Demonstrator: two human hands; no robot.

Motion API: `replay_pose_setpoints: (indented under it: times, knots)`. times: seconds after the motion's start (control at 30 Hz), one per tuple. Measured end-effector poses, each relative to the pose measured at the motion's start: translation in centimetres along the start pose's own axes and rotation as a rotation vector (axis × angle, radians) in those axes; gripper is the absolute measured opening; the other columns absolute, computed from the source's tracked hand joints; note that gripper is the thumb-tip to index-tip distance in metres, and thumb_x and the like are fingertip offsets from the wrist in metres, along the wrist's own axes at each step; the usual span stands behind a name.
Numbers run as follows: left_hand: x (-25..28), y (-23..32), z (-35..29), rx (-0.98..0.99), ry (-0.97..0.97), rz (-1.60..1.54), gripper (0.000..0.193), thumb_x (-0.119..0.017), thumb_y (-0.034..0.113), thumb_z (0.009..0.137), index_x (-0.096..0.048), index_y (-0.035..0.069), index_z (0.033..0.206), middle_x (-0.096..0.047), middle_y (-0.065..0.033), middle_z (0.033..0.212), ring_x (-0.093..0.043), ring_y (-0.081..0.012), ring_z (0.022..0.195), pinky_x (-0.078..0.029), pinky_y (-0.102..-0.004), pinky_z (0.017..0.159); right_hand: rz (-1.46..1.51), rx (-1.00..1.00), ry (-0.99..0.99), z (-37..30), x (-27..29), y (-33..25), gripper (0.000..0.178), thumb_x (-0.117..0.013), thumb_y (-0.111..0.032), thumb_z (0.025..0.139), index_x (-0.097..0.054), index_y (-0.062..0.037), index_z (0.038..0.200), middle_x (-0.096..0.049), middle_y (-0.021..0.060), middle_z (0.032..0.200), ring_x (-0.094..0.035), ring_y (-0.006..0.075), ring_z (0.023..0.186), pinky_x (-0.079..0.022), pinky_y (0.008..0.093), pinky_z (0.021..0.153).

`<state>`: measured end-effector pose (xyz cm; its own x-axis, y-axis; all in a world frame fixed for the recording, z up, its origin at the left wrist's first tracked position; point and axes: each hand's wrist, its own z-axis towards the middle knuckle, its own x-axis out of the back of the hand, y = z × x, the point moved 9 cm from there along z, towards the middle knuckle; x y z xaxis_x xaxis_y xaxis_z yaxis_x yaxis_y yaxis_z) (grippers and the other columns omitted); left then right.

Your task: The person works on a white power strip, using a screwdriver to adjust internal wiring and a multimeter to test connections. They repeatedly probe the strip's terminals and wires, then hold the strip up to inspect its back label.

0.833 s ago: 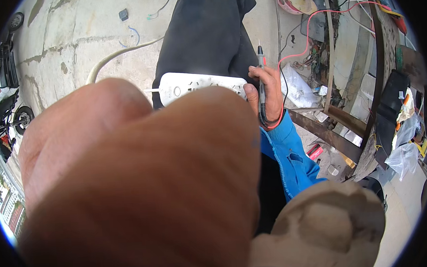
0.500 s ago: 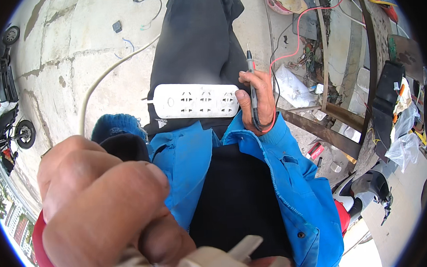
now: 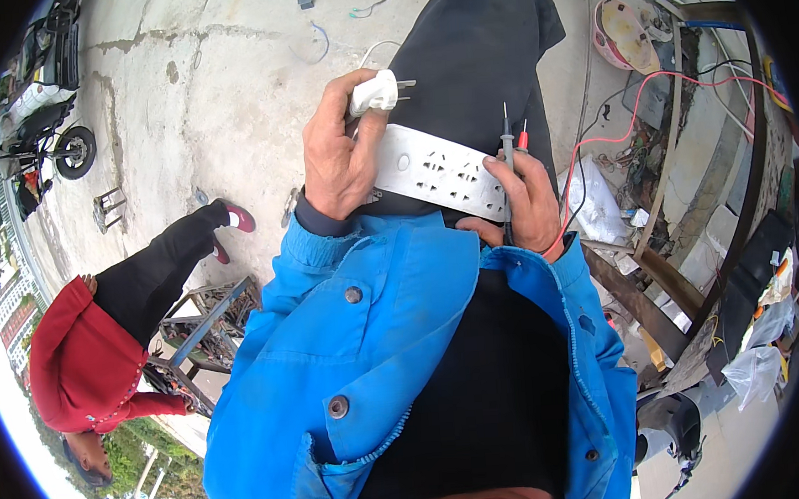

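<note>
A white power strip with rows of sockets lies slanted across my dark trousers. Above its left end, my left hand grips a white plug between thumb and fingers, its metal pins pointing right. My right hand is closed round a grey-and-black test probe, tip upward, and its thumb and fingers also touch the strip's right end. Beside that probe a red test probe sticks up from the same hand; its lower part is hidden by the fingers.
Red and black leads run right toward a yellow meter at the edge. A pink helmet and a white bag lie on the right. A person in red stands at left beside a metal rack; a motorcycle is beyond.
My left hand has come down from close to the camera, bringing the plug beside the strip's left end. The strip now tilts down to the right, and the red probe has come into view.
</note>
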<state>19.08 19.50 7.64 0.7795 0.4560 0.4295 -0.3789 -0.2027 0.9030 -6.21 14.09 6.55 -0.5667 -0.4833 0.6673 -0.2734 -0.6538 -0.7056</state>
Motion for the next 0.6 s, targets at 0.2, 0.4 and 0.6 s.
replay_pose_setpoints:
  times: [0.2, 0.4, 0.6]
  knots:
    - [0.0, -4.1, -0.8, 0.098, 0.042, -0.062, 0.035, -0.066, 0.015, 0.114, -0.060, -0.002, 0.144, -0.078, -0.0127, 0.114, -0.075, -0.0203, 0.108, -0.059, -0.0345, 0.096, -0.014, 0.039, -0.055, 0.4, -1.5, 0.1, 0.099, -0.104, -0.031, 0.073, -0.056, -0.0056, 0.156, -0.057, 0.0257, 0.144, -0.065, 0.0440, 0.127, -0.056, 0.0511, 0.107]
    - [2.1, -2.3, 1.2, -0.083, 0.272, -0.257, 0.033, -0.064, 0.017, 0.116, -0.058, 0.000, 0.143, -0.076, -0.0125, 0.110, -0.068, -0.0159, 0.097, -0.056, -0.0322, 0.084, 0.045, 0.043, 0.173, 1.4, 1.9, -0.4, 0.095, -0.106, -0.022, 0.070, -0.058, -0.0020, 0.150, -0.059, 0.0251, 0.138, -0.067, 0.0394, 0.122, -0.059, 0.0491, 0.102]
    - [2.3, -0.1, 4.5, -0.085, 0.391, -0.773, 0.023, -0.064, 0.018, 0.114, -0.059, 0.003, 0.131, -0.076, -0.0159, 0.113, -0.060, -0.0125, 0.082, -0.048, -0.0291, 0.070, 0.608, -0.400, 0.594, 5.2, 6.4, 2.5, 0.093, -0.100, -0.032, 0.082, -0.051, -0.0029, 0.155, -0.058, 0.0149, 0.142, -0.061, 0.0311, 0.134, -0.050, 0.0446, 0.116]
